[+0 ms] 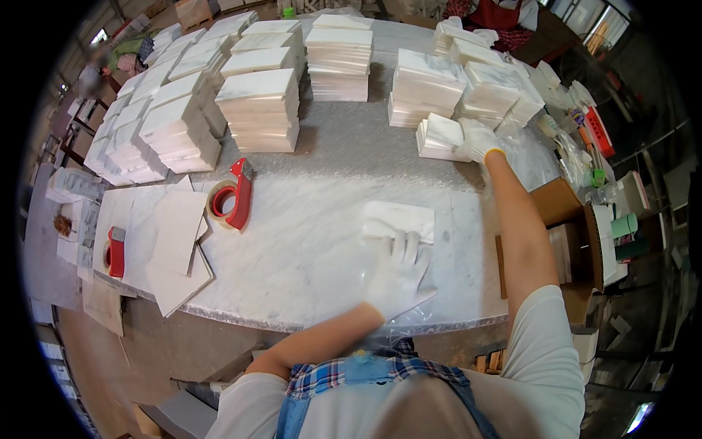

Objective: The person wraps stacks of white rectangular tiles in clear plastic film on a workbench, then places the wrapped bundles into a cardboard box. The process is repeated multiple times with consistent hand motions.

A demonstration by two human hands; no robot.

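Observation:
A single white marble tile (398,218) with grey veins lies flat on the pale tabletop in front of me. My left hand (397,274), in a white glove, rests just on the near side of it, fingers spread and fingertips at its near edge. Clear plastic film (413,314) shows by the heel of that hand. Farther off to the right, my gloved right hand (479,140) grips the right end of a low stack of marble tiles (439,139). Its fingertips are partly hidden, so how many tiles it grasps does not show.
Tall tile stacks (257,110) fill the back and left. A red tape dispenser (240,194), cardboard sheets (175,230) and a second dispenser (115,252) lie on the left. An open cardboard box (556,201) and clear plastic bags (523,157) are at right. Another person (497,16) stands behind.

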